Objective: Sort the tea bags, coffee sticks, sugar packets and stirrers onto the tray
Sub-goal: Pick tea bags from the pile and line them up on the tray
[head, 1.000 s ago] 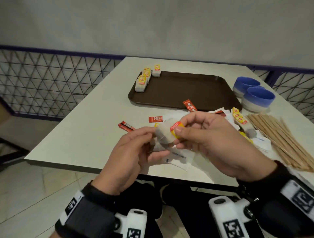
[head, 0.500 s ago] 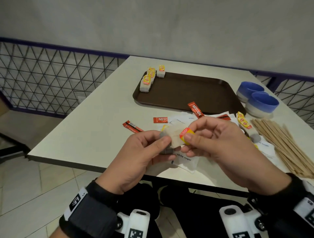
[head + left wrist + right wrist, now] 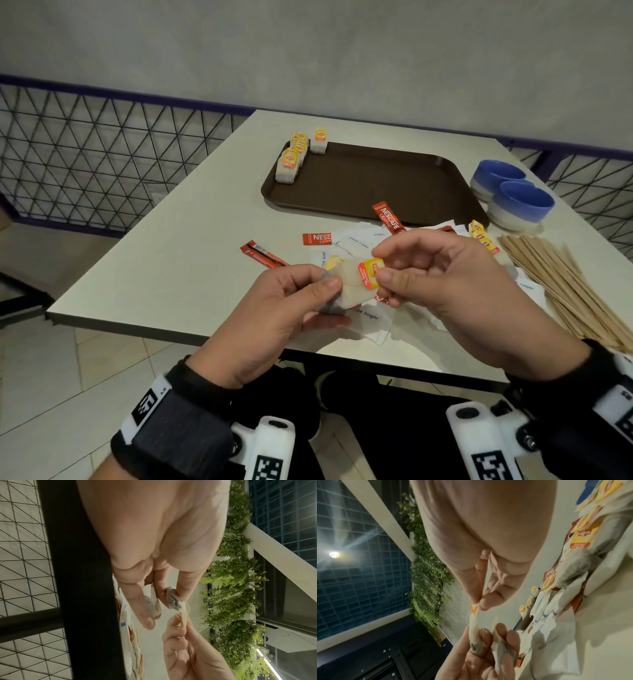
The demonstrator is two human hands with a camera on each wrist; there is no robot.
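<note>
Both hands hold one tea bag (image 3: 349, 287) above the table's near edge. My left hand (image 3: 301, 301) pinches the bag's grey pouch (image 3: 173, 601) between thumb and fingers. My right hand (image 3: 411, 270) pinches its yellow tag (image 3: 370, 273) (image 3: 474, 609). The brown tray (image 3: 376, 185) lies at the back, with several tea bags (image 3: 291, 164) lined along its left edge. Red coffee sticks (image 3: 388, 217), white sugar packets (image 3: 358, 241) and more tea bags (image 3: 483, 236) lie loose on the table between tray and hands. Wooden stirrers (image 3: 561, 284) lie in a heap to the right.
Two blue bowls (image 3: 513, 198) stand right of the tray. A wire mesh fence (image 3: 102, 164) runs behind and left of the white table (image 3: 171, 246). The table's front edge is right under my hands.
Both hands have stayed at the near edge, turning the tea bag slightly; the right fingers have shifted on the yellow tag. My head view has moved a little.
</note>
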